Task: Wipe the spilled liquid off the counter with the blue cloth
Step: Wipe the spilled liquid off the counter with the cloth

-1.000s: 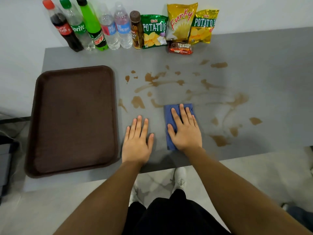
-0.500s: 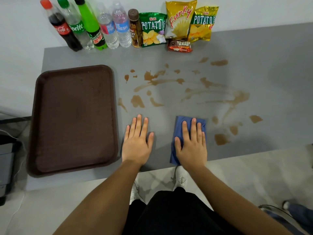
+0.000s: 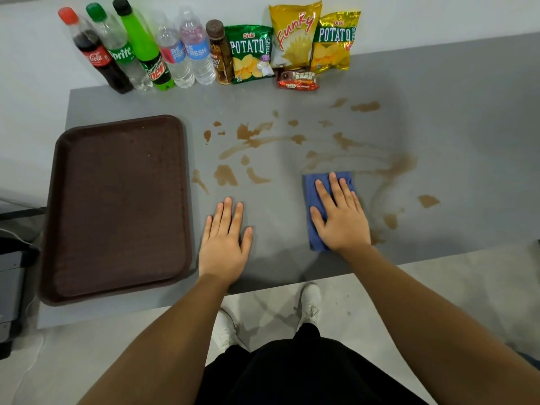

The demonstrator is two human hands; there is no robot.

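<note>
Flat under the right hand, the blue cloth is pressed onto the desk; no grip is closed. Brown spill remains left and far. The left hand is laid open, likely for support.

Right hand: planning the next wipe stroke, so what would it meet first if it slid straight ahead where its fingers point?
The right hand, flat on the blue cloth, would likely first meet the brown smear.

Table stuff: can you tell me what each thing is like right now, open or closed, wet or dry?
blue cloth: flat on the counter, pressed under the right hand.
left hand: flat on the counter, holding nothing.
spilled liquid: brown patches and smears, much not yet wiped.
counter: partly wet.
tray: nothing on it.
bottles: upright, caps on.
chip bags: standing against the wall; look sealed.
</note>
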